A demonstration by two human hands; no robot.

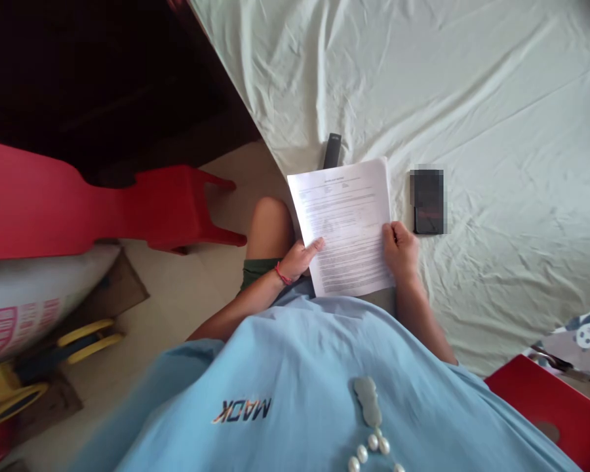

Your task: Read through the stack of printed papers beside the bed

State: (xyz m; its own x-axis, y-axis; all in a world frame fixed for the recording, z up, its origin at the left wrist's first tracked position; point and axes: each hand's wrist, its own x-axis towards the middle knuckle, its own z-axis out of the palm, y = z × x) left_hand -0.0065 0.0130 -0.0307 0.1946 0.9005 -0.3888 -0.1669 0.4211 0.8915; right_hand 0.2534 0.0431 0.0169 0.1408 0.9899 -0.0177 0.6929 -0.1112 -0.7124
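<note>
A stack of printed paper sheets [347,216] is held up in front of my lap, its text side towards me. My left hand [299,257] grips the lower left edge, thumb lying on top and the other fingers hidden beneath. On the right edge, my right hand [401,249] is closed round the sheets near their lower half. Behind the top edge of the paper, a dark remote control [332,151] lies partly covered on the bed sheet. A black phone [429,203], blurred in part, rests on the sheet to the right of my right hand.
A bed with a wrinkled pale sheet [491,118] spreads ahead and right. Red plastic chairs [167,203] stand at left, beside a white printed sack [39,301] and a yellow-and-black object [88,337] on the floor. A red object [550,413] sits at lower right.
</note>
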